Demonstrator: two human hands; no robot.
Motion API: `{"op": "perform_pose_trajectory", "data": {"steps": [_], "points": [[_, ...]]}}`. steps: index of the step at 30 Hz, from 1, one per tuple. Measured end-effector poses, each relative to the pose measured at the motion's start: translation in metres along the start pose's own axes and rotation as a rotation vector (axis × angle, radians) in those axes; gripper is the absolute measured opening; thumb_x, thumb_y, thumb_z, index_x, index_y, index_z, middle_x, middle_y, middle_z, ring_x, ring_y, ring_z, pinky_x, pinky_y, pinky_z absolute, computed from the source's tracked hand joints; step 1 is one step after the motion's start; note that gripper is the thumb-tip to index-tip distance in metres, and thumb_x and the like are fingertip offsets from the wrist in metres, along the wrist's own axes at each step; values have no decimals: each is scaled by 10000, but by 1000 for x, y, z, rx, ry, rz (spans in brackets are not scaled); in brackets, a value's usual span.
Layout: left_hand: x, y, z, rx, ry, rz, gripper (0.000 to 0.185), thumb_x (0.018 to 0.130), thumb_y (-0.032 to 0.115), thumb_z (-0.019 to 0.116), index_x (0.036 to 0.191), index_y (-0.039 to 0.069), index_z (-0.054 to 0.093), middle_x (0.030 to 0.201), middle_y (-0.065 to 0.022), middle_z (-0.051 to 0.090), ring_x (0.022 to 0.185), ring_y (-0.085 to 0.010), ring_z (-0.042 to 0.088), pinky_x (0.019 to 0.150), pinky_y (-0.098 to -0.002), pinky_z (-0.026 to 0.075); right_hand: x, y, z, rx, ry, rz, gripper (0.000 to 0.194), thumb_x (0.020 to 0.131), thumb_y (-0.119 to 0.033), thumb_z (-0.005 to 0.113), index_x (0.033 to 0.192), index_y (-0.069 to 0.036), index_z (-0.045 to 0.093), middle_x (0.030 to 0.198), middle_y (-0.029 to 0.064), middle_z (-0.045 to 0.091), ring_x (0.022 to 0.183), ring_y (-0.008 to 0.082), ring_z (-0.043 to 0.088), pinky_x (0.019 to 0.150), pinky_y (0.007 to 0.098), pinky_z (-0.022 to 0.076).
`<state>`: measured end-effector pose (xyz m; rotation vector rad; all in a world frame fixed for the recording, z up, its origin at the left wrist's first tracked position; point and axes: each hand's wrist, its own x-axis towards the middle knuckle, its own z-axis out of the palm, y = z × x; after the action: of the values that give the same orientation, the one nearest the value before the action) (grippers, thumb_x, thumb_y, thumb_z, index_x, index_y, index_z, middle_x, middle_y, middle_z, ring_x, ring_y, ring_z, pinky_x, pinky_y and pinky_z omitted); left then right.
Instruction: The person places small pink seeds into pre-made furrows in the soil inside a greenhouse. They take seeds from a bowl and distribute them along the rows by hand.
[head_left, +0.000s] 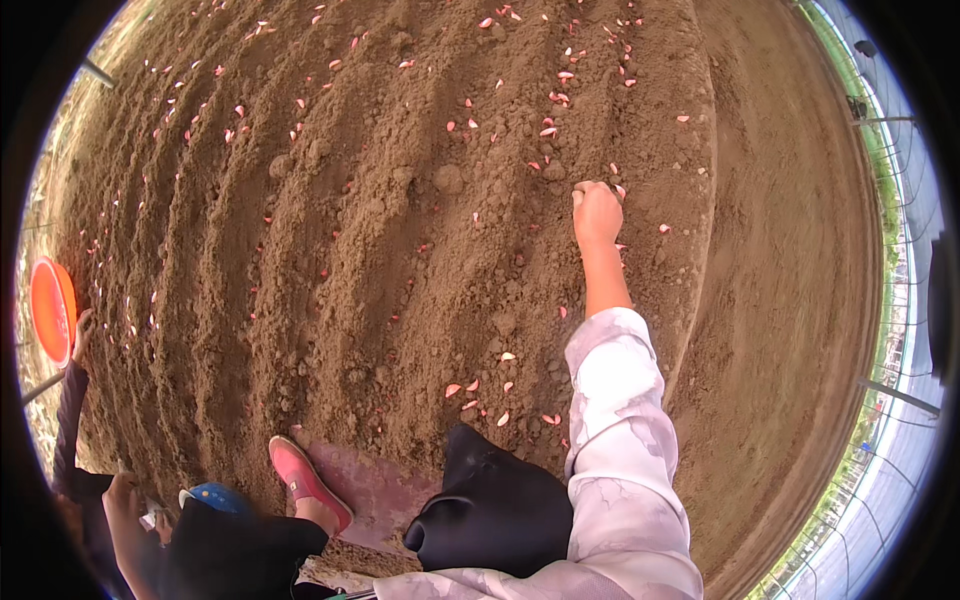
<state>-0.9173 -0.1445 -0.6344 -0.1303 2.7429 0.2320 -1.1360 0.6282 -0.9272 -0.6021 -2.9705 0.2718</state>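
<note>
My right hand (598, 214), in a rolled pale patterned sleeve (619, 390), reaches down to the loose brown soil of a furrowed bed (442, 255). Its fingers are curled with the knuckles up, and they hide whatever may be inside them. A pinkish garlic clove (620, 192) shows right beside the knuckles. Just ahead lies another clove (613, 169). More garlic cloves (503, 418) lie loose on the soil near my black-clad knee (495, 510). My left hand is out of view.
At the left, a co-worker's hand (82, 334) is beside an orange basin (52, 311). Another person's hand (124, 495) is near a blue object (216, 496). A pink shoe (311, 480) rests on a reddish board (382, 487). Wire fencing (896, 300) curves along the right.
</note>
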Motion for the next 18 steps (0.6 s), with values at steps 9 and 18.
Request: {"op": "perform_pose_trajectory", "data": {"steps": [9, 18], "points": [[18, 37, -13, -137, -28, -164, 234, 828, -51, 520, 1055, -27, 570, 866, -96, 586, 840, -170, 562, 791, -313, 451, -148, -32, -8, 99, -153, -477, 16, 756, -96, 639, 770, -99, 632, 786, 68, 615, 796, 220, 617, 689, 334, 523], [56, 97, -25, -43, 67, 35, 247, 806, -66, 550, 1048, -27, 580, 875, -139, 602, 816, -219, 584, 784, -326, 461, -159, -10, -34, 227, -34, -312, 82, 789, -138, 625, 833, -105, 686, 842, 67, 647, 816, 241, 640, 710, 354, 529]]}}
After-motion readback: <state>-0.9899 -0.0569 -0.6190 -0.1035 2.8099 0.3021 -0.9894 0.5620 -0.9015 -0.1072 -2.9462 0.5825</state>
